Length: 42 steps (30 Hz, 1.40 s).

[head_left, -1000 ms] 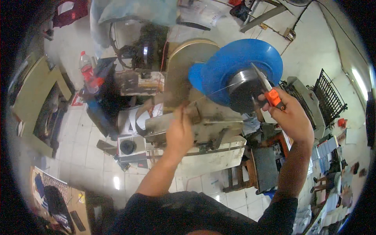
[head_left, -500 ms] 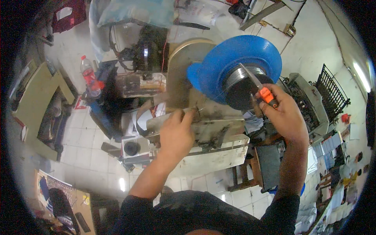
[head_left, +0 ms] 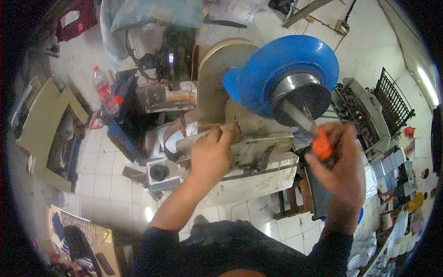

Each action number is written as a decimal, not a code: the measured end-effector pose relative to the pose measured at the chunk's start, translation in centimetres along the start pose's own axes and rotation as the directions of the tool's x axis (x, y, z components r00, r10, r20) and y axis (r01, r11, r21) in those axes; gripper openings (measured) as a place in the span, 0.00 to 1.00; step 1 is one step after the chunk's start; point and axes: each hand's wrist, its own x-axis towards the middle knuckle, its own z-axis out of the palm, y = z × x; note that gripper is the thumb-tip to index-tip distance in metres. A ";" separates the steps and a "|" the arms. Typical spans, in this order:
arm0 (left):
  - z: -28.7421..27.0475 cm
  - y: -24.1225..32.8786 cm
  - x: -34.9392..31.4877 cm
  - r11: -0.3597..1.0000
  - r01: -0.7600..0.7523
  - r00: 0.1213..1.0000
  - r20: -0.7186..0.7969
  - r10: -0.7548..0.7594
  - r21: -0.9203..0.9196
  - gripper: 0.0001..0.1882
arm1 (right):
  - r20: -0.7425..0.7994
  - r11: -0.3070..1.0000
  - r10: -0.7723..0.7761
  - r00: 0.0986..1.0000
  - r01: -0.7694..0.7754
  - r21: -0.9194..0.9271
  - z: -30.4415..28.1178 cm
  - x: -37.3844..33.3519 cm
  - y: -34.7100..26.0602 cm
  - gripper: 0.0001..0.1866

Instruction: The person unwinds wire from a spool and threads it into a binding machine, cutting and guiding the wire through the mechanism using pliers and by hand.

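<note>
My left hand [head_left: 210,154] rests at the top edge of a worn, pale metal machine [head_left: 277,166]. Its thumb and index finger are close together by a small upright metal piece [head_left: 234,121]; what they pinch, if anything, is too small to make out. My right hand [head_left: 344,168], blurred by motion, is closed round the handle of an orange-and-black-handled tool [head_left: 321,144] with a tapered grey blade. The blade points up and left across a black spool [head_left: 316,104] wound with silvery wire [head_left: 300,83]. Behind the spool sits a wide blue plastic dish [head_left: 318,53].
A rounded beige panel [head_left: 214,69] rises behind the machine. To the left stands a bottle with a red cap [head_left: 104,87]. A black round part [head_left: 159,172] sits lower left. Right of the spool are grey machinery [head_left: 364,111] and a black rack [head_left: 391,108].
My right hand has moved down toward me with the orange-handled tool, drawing it away from the wire spool. My left hand stays at the machine's edge. The view has shifted slightly.
</note>
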 end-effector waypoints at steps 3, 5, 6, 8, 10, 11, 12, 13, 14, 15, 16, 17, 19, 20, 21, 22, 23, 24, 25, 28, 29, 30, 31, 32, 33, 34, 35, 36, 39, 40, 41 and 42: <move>-0.1 -0.5 -0.2 1.000 0.016 1.000 -0.008 -0.016 -0.022 0.27 | 0.466 0.999 -0.010 0.885 -0.015 0.048 1.4 -1.2 2.1 0.12; -0.3 -0.3 -0.2 0.999 0.020 1.000 -0.008 -0.020 -0.040 0.27 | 0.637 0.983 0.182 0.749 -0.146 -0.110 3.0 -1.1 3.7 0.13; -0.4 -0.2 -0.2 0.998 0.027 1.000 -0.009 -0.028 -0.052 0.27 | 0.640 0.983 0.181 0.747 -0.146 -0.107 3.7 -0.7 4.5 0.13; -0.2 -0.2 -0.3 0.998 0.025 1.000 0.003 -0.024 -0.065 0.27 | 0.587 0.956 0.268 0.764 -0.285 -0.065 4.6 0.0 6.0 0.12; -0.2 -0.4 -0.4 0.997 0.029 1.000 0.014 -0.028 -0.068 0.26 | 0.584 0.979 0.175 0.793 -0.204 -0.016 5.1 0.3 6.3 0.12; -0.3 -0.3 -0.4 0.997 0.037 0.999 0.009 -0.036 -0.073 0.26 | 0.583 0.984 0.168 0.795 -0.173 -0.049 5.3 0.5 5.5 0.13; -0.4 -0.3 -0.5 0.996 0.048 0.999 0.005 -0.047 -0.077 0.26 | 0.585 0.987 0.160 0.795 -0.139 -0.080 5.5 0.7 5.0 0.13; -0.5 -0.3 -0.6 0.996 0.051 0.999 0.005 -0.051 -0.075 0.26 | 0.587 0.987 0.157 0.794 -0.137 -0.079 5.7 0.8 4.9 0.13; -0.6 -0.4 -0.6 0.996 0.042 0.999 -0.001 -0.042 -0.076 0.26 | 0.603 0.988 0.155 0.782 -0.132 -0.083 6.0 1.0 5.0 0.14; -0.8 -0.5 -0.7 0.996 0.032 0.999 -0.007 -0.033 -0.078 0.26 | 0.618 0.988 0.155 0.771 -0.127 -0.088 6.2 1.1 5.0 0.15; -0.9 -0.5 -0.7 0.997 0.034 0.999 -0.008 -0.035 -0.076 0.26 | 0.619 0.988 0.152 0.770 -0.125 -0.087 6.2 1.1 4.8 0.15; -1.0 -0.5 -0.8 0.996 0.052 0.999 -0.001 -0.052 -0.072 0.26 | 0.636 0.989 0.145 0.758 -0.117 -0.086 6.0 1.0 4.7 0.15; -1.2 -0.4 -0.7 0.995 0.074 0.997 -0.002 -0.074 -0.065 0.25 | 0.654 0.991 0.131 0.745 -0.100 -0.085 5.5 0.9 4.8 0.15; -1.2 -0.4 -0.6 0.996 0.065 0.998 0.016 -0.064 -0.060 0.25 | 0.657 0.993 0.120 0.744 -0.094 -0.075 5.2 0.7 4.9 0.15; -1.3 -0.4 -0.7 0.997 0.056 0.998 0.040 -0.054 -0.053 0.25 | 0.662 0.994 0.110 0.741 -0.092 -0.063 5.1 0.5 5.0 0.16; -1.2 -0.3 -0.8 0.997 0.058 0.998 0.041 -0.056 -0.050 0.25 | 0.664 0.994 0.108 0.740 -0.091 -0.060 5.2 0.6 4.8 0.16; -1.1 -0.3 -1.0 0.996 0.069 0.997 0.036 -0.066 -0.064 0.24 | 0.677 0.989 0.148 0.721 -0.113 -0.096 5.3 0.9 4.5 0.16; -1.0 -0.3 -1.0 0.994 0.075 0.997 0.032 -0.072 -0.080 0.24 | 0.685 0.981 0.193 0.702 -0.138 -0.135 5.5 1.1 4.3 0.16; -1.1 -0.4 -1.1 0.994 0.071 0.997 0.034 -0.068 -0.080 0.24 | 0.683 0.981 0.195 0.703 -0.142 -0.134 5.7 1.3 4.2 0.16; -1.3 -0.2 -1.1 0.994 0.069 0.997 0.046 -0.065 -0.086 0.24 | 0.652 0.995 0.087 0.753 -0.028 -0.100 6.4 1.9 4.1 0.17; -1.3 0.0 -1.0 0.995 0.051 0.997 0.068 -0.045 -0.088 0.24 | 0.628 0.995 0.027 0.777 0.040 -0.092 6.6 2.1 4.1 0.17; -1.4 0.0 -1.0 0.996 0.036 0.996 0.090 -0.028 -0.086 0.24 | 0.604 0.991 -0.039 0.796 0.109 -0.080 7.0 2.2 4.0 0.17; -1.6 0.2 -1.1 0.996 0.035 0.996 0.090 -0.028 -0.080 0.24 | 0.604 0.991 -0.042 0.796 0.110 -0.075 7.4 2.3 3.9 0.17; -1.9 0.4 -1.1 0.997 0.038 0.994 0.104 -0.031 -0.073 0.24 | 0.594 0.990 -0.055 0.802 0.122 -0.072 7.8 2.4 3.8 0.18; -2.0 0.5 -1.1 0.997 0.039 0.993 0.118 -0.030 -0.072 0.23 | 0.584 0.989 -0.062 0.810 0.130 -0.075 8.0 2.4 3.8 0.19; -2.1 0.6 -1.1 0.997 0.036 0.992 0.120 -0.027 -0.071 0.23 | 0.581 0.989 -0.061 0.811 0.127 -0.074 8.0 2.3 3.6 0.19; -2.3 0.6 -1.0 0.995 0.044 0.992 0.121 -0.034 -0.084 0.23 | 0.570 0.989 -0.040 0.820 0.116 -0.097 7.9 2.2 3.3 0.20; -2.4 0.7 -0.9 0.994 0.052 0.992 0.121 -0.040 -0.096 0.22 | 0.558 0.987 -0.020 0.830 0.104 -0.119 7.8 2.1 3.2 0.21; -3.5 1.9 0.0 0.980 0.136 0.978 0.180 -0.110 -0.144 0.19 | 0.494 0.982 -0.010 0.869 0.101 -0.159 8.4 1.8 4.4 0.23; -3.8 2.5 0.6 0.981 0.129 0.979 0.178 -0.103 -0.142 0.19 | 0.487 0.982 -0.010 0.873 0.100 -0.158 8.3 1.9 4.4 0.23; -3.8 3.3 1.5 0.983 0.006 0.999 -0.050 -0.016 -0.184 0.17 | 0.497 0.985 0.032 0.867 0.056 -0.161 8.3 2.0 4.3 0.22; -3.8 4.0 2.4 0.973 -0.121 0.959 -0.275 0.063 -0.198 0.15 | 0.508 0.986 0.074 0.858 0.012 -0.164 8.4 2.1 4.4 0.22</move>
